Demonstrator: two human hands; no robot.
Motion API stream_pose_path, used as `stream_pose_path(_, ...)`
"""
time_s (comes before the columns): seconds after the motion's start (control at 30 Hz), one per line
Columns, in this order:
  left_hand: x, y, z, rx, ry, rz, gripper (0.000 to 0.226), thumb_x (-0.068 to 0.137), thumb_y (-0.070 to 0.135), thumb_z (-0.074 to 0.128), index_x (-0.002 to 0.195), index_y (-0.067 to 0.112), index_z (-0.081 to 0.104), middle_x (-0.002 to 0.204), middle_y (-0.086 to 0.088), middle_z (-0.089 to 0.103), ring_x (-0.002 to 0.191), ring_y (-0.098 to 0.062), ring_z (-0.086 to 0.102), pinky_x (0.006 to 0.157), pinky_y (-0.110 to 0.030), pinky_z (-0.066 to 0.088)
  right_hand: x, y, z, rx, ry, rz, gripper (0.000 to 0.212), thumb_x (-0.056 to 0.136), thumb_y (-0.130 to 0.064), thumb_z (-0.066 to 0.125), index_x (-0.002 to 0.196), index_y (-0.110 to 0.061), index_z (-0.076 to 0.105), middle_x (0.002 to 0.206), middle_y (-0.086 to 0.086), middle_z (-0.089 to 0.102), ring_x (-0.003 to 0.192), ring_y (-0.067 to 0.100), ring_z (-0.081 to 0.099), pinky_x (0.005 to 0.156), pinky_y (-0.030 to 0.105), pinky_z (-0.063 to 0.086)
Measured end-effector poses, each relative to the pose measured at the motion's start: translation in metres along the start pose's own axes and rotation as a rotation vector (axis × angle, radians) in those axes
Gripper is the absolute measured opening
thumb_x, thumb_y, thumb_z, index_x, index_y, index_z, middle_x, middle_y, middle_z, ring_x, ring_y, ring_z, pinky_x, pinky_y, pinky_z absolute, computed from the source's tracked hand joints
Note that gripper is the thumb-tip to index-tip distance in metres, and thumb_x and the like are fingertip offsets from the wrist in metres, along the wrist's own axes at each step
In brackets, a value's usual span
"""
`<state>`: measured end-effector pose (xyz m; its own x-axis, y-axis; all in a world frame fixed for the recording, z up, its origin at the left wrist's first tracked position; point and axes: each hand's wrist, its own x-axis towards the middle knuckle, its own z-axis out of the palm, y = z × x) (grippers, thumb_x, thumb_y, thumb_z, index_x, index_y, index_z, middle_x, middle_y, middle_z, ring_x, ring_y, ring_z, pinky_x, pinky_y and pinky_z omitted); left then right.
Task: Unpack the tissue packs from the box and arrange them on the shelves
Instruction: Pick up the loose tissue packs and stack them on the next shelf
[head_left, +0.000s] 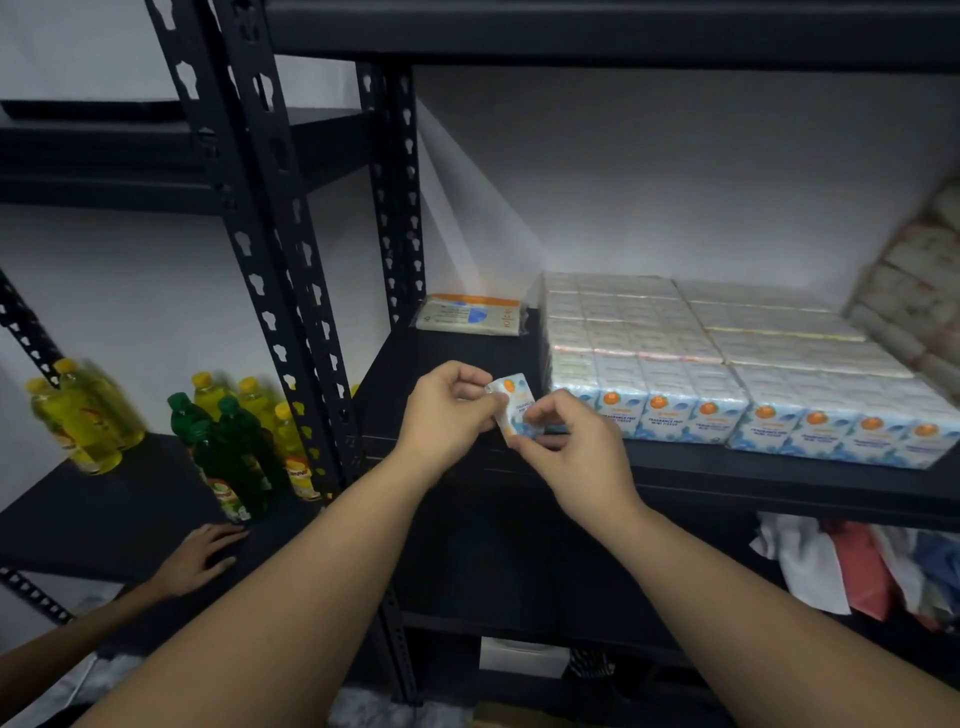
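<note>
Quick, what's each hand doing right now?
Left hand: pinching the small tissue pack.
Right hand: pinching the same pack.

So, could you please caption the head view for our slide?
Both hands, left hand and right hand, hold a mini tissue pack beside shelved packs.

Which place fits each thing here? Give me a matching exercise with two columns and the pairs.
Things:
1. small tissue pack
2. flat orange-edged pack
3. green and yellow bottles
4. crumpled cloths

Places:
A. on the shelf below the tissue blocks
B. lying at the back of the shelf, left of the tissue blocks
C. standing on the lower left shelf
D. held between the left hand and the right hand

Pairs: 1-D, 2-B, 3-C, 4-A
</note>
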<state>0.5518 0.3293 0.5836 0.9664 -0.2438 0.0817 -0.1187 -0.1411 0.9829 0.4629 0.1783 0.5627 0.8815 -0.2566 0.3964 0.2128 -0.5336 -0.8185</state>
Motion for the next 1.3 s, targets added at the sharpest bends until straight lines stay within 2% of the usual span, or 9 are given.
stream_pose_path(0.2,0.008,-0.002,-0.006,0.202,-0.021,0.098,0.02,0.093,0.013,0.076,0.111,0.019,0.07,0.098,0.003,0.073,0.088,-0.01,0.074,0.065,-0.021,0.059,0.008,0.014,-0.003,-0.243,-0.019,-0.092,0.029,0.089,-0.022,0.08,0.116,-0.025,0.07,0.115,-0.012,0.065,0.109,0.001,0.06,0.092,0.026,0.056)
stream_pose_path(0.33,0.014,-0.005,-0.012,0.466,-0.027,0.238,0.028,0.096,0.024,0.074,0.124,0.024,0.072,0.109,0.012,0.069,0.098,-0.005,0.067,0.086,-0.027,0.058,0.009,0.017,-0.001,-0.408,-0.111,-0.147,0.041,0.093,-0.025,0.075,0.133,-0.02,0.067,0.134,-0.009,0.062,0.129,0.007,0.049,0.112,0.024,0.037)
stream_pose_path(0.47,0.014,-0.016,-0.022,0.732,0.043,0.323,0.033,0.098,0.031,0.07,0.13,0.025,0.069,0.125,0.005,0.059,0.119,-0.013,0.053,0.096,-0.03,0.047,0.007,0.019,0.006,-0.496,-0.141,-0.177,0.036,0.098,-0.026,0.068,0.133,-0.017,0.066,0.131,-0.006,0.062,0.125,0.011,0.048,0.11,0.031,0.042)
stream_pose_path(0.57,0.01,-0.025,-0.029,0.908,0.078,0.311,0.031,0.099,0.036,0.067,0.127,0.025,0.07,0.125,0.004,0.06,0.119,-0.017,0.052,0.098,-0.038,0.05,0.008,0.02,0.011,-0.532,-0.123,-0.2,0.027,0.102,-0.028,0.063,0.124,-0.016,0.072,0.122,-0.005,0.063,0.117,0.013,0.051,0.1,0.033,0.049)
stream_pose_path(0.67,0.009,-0.028,-0.038,0.904,0.053,0.336,0.022,0.1,0.031,0.064,0.119,0.023,0.074,0.12,0.005,0.063,0.113,-0.017,0.058,0.095,-0.038,0.052,0.011,0.019,0.016,-0.548,-0.086,-0.194,0.023,0.101,-0.028,0.064,0.115,-0.015,0.076,0.111,-0.003,0.062,0.109,0.015,0.053,0.093,0.036,0.051)
stream_pose_path(0.77,0.013,-0.029,-0.048,0.835,-0.01,0.337,0.022,0.102,0.016,0.058,0.116,0.02,0.075,0.124,0.005,0.065,0.117,-0.016,0.061,0.094,-0.026,0.048,0.015,0.017,0.022,-0.558,-0.07,-0.177,0.02,0.099,-0.026,0.066,0.111,-0.014,0.076,0.106,-0.002,0.06,0.106,0.017,0.053,0.089,0.04,0.053)
stream_pose_path(0.93,0.011,-0.033,-0.054,0.867,-0.057,0.327,0.027,0.096,0.039,0.071,0.121,0.031,0.069,0.124,0.01,0.052,0.118,-0.009,0.048,0.093,-0.025,0.042,0.019,0.011,0.031,-0.586,-0.097,-0.159,0.023,0.101,-0.025,0.062,0.119,-0.016,0.073,0.113,-0.002,0.059,0.111,0.017,0.05,0.091,0.039,0.053)
stream_pose_path(1.07,0.013,-0.033,-0.06,0.842,-0.094,0.328,0.026,0.097,0.028,0.071,0.123,0.028,0.068,0.13,0.009,0.055,0.118,-0.012,0.056,0.094,-0.025,0.044,0.022,0.01,0.036,-0.565,-0.091,-0.147,0.023,0.102,-0.021,0.061,0.121,-0.013,0.072,0.116,0.0,0.059,0.112,0.018,0.051,0.096,0.038,0.051)
stream_pose_path(1.3,0.012,-0.035,-0.061,0.799,-0.081,0.348,0.024,0.096,0.021,0.071,0.119,0.025,0.067,0.131,0.006,0.06,0.122,-0.013,0.057,0.097,-0.025,0.046,0.03,0.012,0.039,-0.53,-0.08,-0.154,0.009,0.1,-0.014,0.063,0.098,-0.013,0.072,0.102,0.0,0.062,0.097,0.018,0.057,0.086,0.04,0.054)
